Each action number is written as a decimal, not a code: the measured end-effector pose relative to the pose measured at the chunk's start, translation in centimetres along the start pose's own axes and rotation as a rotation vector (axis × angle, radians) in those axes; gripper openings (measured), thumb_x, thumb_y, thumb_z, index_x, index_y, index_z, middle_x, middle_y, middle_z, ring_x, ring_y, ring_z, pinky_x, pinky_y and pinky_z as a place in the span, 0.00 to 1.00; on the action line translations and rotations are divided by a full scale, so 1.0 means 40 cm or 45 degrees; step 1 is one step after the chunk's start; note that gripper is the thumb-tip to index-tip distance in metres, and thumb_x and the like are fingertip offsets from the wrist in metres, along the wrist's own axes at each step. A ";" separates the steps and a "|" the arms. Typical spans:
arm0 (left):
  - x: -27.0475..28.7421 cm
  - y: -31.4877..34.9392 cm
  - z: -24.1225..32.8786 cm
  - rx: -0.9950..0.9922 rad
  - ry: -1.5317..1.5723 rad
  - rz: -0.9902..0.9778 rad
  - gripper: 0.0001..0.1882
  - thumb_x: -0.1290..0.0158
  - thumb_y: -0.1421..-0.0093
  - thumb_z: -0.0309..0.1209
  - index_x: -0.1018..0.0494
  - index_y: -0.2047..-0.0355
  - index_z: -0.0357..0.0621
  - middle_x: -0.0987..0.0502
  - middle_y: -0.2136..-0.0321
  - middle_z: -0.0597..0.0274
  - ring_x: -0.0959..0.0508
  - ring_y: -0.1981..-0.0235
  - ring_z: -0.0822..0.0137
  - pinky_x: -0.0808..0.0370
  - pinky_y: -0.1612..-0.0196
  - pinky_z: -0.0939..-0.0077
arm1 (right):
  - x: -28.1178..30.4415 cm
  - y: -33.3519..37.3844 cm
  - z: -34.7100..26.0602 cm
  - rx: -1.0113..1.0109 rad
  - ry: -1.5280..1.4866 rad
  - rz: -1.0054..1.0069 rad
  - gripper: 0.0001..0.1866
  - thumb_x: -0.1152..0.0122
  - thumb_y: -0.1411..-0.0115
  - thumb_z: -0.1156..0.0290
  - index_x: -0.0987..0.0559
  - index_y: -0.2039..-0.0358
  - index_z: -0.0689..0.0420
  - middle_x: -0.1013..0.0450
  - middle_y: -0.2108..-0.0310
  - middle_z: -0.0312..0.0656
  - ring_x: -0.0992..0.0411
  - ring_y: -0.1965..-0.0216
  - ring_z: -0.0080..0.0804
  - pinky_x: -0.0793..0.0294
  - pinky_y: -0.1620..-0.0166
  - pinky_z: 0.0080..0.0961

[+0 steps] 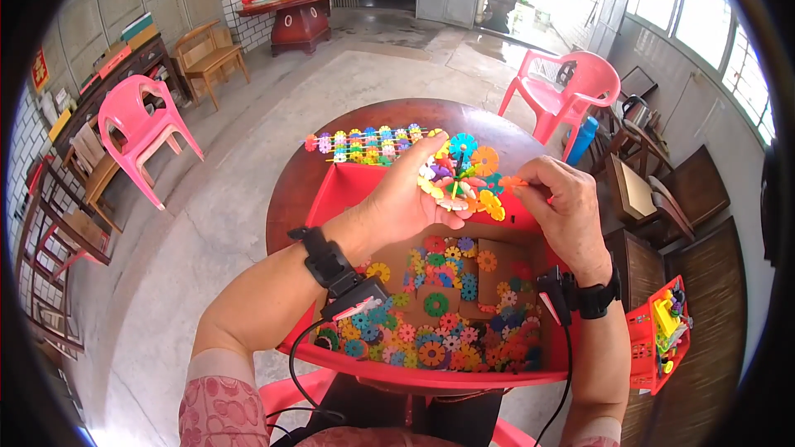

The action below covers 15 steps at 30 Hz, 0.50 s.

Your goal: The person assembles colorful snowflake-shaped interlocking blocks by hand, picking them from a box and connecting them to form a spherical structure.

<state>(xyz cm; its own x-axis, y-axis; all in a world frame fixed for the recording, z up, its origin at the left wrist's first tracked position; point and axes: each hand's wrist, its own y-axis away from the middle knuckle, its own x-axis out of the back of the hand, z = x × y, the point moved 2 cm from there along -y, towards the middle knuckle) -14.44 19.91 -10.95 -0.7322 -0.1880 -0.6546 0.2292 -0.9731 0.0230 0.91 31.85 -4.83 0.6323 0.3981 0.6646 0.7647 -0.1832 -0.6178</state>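
Round dark wooden table [298,182], red tray [431,374] of loose snowflake discs on it. Left hand [406,199] cups a multicoloured disc cluster [460,172] above the tray; right hand [563,207] pinches an orange disc [511,184] beside it. Risk: a hard push could pop joints apart, scattering pieces.

Both hands [414,199] [563,211] raised, fingers curled.

Both hands bare. Left hand [406,203], right hand [567,211]: black wrist straps, each with a small black unit, black cables trailing back. Pink patterned short sleeves.
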 end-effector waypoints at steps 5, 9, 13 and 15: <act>-0.001 0.001 -0.008 -0.069 -0.023 0.040 0.24 0.55 0.41 0.50 0.30 0.57 0.43 0.23 0.65 0.53 0.22 0.72 0.59 0.23 0.72 0.62 | 0.000 0.000 -0.011 0.048 0.054 -0.003 0.03 0.43 0.51 0.79 0.26 0.74 0.60 0.28 0.76 0.45 0.28 0.74 0.42 0.31 0.71 0.30; -0.018 0.012 -0.011 -0.060 -0.006 0.103 0.21 0.59 0.39 0.45 0.30 0.58 0.40 0.24 0.69 0.54 0.22 0.74 0.62 0.22 0.72 0.67 | 0.001 0.000 -0.010 0.093 0.073 -0.008 0.03 0.43 0.51 0.79 0.27 0.73 0.60 0.29 0.76 0.45 0.28 0.73 0.43 0.30 0.71 0.31; -0.016 0.019 -0.015 -0.101 -0.042 0.091 0.19 0.56 0.41 0.44 0.31 0.60 0.42 0.24 0.65 0.53 0.22 0.69 0.58 0.24 0.70 0.59 | 0.003 0.001 -0.011 0.140 0.093 -0.034 0.04 0.44 0.51 0.79 0.28 0.73 0.60 0.29 0.76 0.45 0.29 0.73 0.45 0.31 0.71 0.32; -0.021 0.022 -0.022 -0.119 -0.057 0.102 0.18 0.56 0.41 0.43 0.31 0.61 0.42 0.24 0.65 0.53 0.22 0.69 0.58 0.24 0.69 0.58 | 0.001 0.003 -0.010 0.171 0.107 -0.046 0.04 0.44 0.51 0.79 0.28 0.73 0.60 0.29 0.76 0.45 0.29 0.73 0.45 0.31 0.71 0.33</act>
<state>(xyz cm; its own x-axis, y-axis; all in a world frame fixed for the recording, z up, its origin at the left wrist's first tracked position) -13.06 19.31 -11.04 -0.7363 -0.2725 -0.6193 0.3453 -0.9385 0.0025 1.05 31.48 -4.70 0.6173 0.3243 0.7167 0.7671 -0.0464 -0.6398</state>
